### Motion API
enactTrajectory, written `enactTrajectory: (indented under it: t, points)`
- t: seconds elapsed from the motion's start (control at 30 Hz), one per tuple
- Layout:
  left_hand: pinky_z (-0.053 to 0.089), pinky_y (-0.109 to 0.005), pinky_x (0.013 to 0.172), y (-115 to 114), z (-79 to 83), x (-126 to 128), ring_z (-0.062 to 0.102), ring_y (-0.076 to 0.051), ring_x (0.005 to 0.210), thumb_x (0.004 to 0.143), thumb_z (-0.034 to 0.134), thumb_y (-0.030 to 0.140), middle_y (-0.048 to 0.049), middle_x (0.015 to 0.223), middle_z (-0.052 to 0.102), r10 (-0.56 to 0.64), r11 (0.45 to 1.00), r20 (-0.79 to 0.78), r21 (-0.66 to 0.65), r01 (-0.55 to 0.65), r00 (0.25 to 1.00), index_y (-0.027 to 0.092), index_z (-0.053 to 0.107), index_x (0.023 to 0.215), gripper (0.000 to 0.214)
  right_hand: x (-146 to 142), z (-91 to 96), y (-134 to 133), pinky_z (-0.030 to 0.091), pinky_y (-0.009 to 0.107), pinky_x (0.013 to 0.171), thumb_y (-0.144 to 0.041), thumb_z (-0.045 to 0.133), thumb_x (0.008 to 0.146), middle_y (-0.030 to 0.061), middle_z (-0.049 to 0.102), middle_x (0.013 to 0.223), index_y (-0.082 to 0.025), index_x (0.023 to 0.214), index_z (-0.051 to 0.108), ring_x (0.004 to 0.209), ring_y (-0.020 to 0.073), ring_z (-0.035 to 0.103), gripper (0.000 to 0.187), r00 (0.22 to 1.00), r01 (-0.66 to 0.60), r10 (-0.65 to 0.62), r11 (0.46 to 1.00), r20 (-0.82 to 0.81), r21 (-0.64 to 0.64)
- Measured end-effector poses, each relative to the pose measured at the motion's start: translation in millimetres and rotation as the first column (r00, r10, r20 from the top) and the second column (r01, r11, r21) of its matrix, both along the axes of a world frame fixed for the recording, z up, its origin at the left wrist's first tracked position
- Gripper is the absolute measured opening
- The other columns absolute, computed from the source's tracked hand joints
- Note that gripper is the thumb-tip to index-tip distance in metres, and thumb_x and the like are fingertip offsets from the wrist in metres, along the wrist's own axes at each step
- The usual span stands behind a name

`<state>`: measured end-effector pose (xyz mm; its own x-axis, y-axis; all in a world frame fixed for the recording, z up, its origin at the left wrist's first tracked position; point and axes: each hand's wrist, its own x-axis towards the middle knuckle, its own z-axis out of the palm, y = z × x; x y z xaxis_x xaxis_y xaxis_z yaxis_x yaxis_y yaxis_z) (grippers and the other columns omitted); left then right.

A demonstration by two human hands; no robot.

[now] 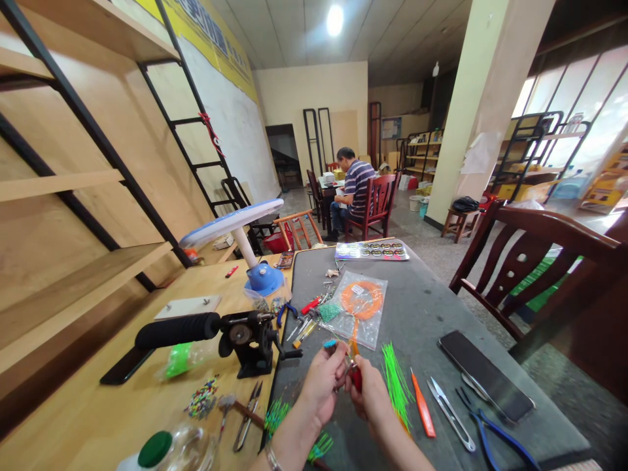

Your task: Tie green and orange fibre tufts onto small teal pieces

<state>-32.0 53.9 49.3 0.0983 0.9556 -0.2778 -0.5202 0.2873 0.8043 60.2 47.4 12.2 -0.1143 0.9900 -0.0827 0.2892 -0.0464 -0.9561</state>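
My left hand (321, 379) is closed, its fingertips pinched around a small blue piece (330, 343) whose kind is too small to tell. Close beside it, my right hand (370, 392) is wrapped round a red-handled tool (356, 378); its metal end is mostly hidden between the two hands. An orange strand (354, 332) runs down to the fingers from a coil of orange line (363, 297), which lies on a clear plastic bag (377, 327). Bright green strands (396, 383) lie right of my right hand, and more green strands (277, 417) lie under my left forearm.
Right of the hands lie an orange-handled tool (422, 405), thread snips (450, 415), blue-handled pliers (485, 425) and a phone (483, 373). A black hand-cranked winder (245, 340), a blue-based lamp (265, 280) and loose beads (202, 398) stand left. A person (358, 186) sits at a far table.
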Motion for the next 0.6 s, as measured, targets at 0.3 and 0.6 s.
enactTrajectory:
  t: [0.3, 0.6]
  points:
    - [0.012, -0.012, 0.035, 0.6, -2.6, -8.5, 0.026, 0.002, 0.038, 0.057, 0.084, 0.038, 0.0089, 0.055, 0.042, -0.001, 0.994, 0.134, -0.105, 0.015, 0.991, 0.013, 0.054, 0.072, 0.042, 38.8, 10.4, -0.4, 0.029, 0.024, 0.044, -0.058, 0.015, 0.091, -0.0015, 0.046, 0.045, -0.019, 0.065, 0.058, 0.043, 0.0141, 0.045, 0.064, 0.986, 0.150, -0.149, 0.989, 0.072, -0.006]
    - [0.010, -0.012, 0.035, -10.9, -11.6, -10.7, 0.028, 0.002, 0.040, 0.067, 0.079, 0.024, 0.0030, 0.069, 0.050, -0.066, 0.976, 0.086, -0.202, 0.083, 0.994, 0.010, 0.059, 0.075, 0.026, 132.5, -4.6, 18.0, 0.037, 0.030, 0.063, -0.026, 0.050, 0.088, 0.0136, 0.066, 0.083, -0.015, 0.083, 0.059, 0.081, 0.0263, 0.061, 0.016, 0.262, 0.123, -0.437, 0.899, 0.860, 0.420]
